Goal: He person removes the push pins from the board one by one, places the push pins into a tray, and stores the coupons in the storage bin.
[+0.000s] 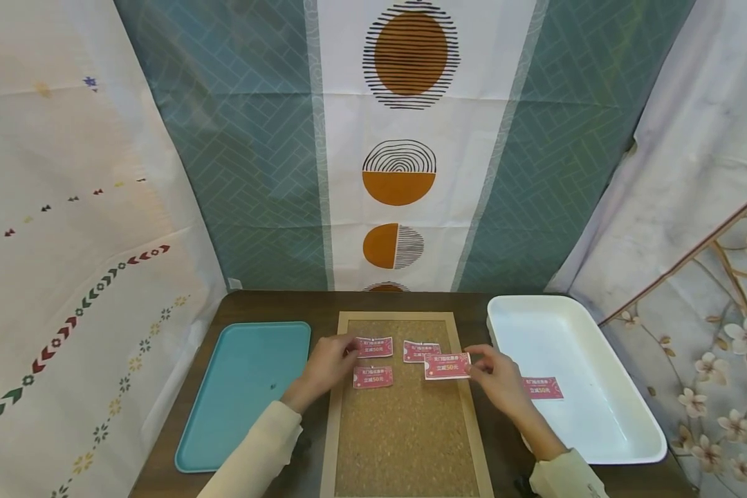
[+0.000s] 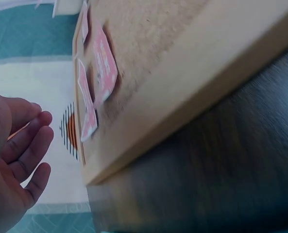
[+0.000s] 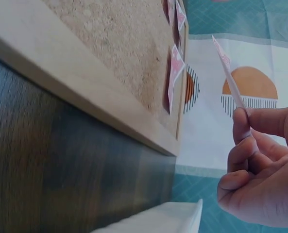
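Note:
Between thumb and forefinger my right hand pinches one end of a pink coupon, raised off the cork board and overlapping another coupon in the head view. The right wrist view shows the held coupon nearly edge-on. My left hand is beside the board's upper left coupon, with a further coupon below that one. In the left wrist view, the left hand's fingers are bent, thumb tip against the forefinger; I cannot tell whether something small is between them.
The wood-framed cork board lies on a dark table. A teal tray with a tiny dark object in it is at left. At right, a white tray holds one coupon. Patterned cloth hangs behind.

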Demonstrator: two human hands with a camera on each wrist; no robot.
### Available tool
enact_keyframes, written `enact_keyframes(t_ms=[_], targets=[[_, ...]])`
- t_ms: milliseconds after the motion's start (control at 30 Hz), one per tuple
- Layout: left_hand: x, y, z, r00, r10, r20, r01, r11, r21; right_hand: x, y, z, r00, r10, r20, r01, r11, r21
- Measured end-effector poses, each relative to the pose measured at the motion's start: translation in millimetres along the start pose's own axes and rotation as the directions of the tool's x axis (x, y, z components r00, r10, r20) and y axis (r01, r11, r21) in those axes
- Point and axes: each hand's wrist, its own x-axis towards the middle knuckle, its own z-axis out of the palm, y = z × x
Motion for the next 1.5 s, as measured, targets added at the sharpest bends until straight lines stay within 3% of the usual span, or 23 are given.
enact_keyframes(t_ms=[167,400,767,1200,1500], targets=[[-7.5,-8.9,-2.5,0.999,-0.021,-0.042,0.022,0.999,0.024,-2.1,-0.1,-10.0,1.000,0.009,-0.010,-0.009,0.999,-0.031],[-18.1,-18.1,-8.4,0.996,-0.081,-0.042,0.081,0.997,-0.003,-2.5,2.7,-19.7,0.999,0.037,-0.013,-0.038,0.997,-0.068],[-25.8,-28.1,-17.8,0.984,-0.174,-0.044,0.177,0.982,0.064,0.1,18.4,-34.8,0.999,0.044,-0.010,-0.045,0.993,-0.105],[-35.7,-45.1,-30.2,0.985,-0.129,-0.118,0.141,0.986,0.095,-2.7,31.6,-57.8,0.995,0.097,0.026,-0.093,0.990,-0.104],[-42.6,-52.6,-36.1,0.978,-0.170,-0.124,0.181,0.980,0.084,-3.1,38.7,-67.2,0.992,0.123,0.022,-0.120,0.988,-0.095]])
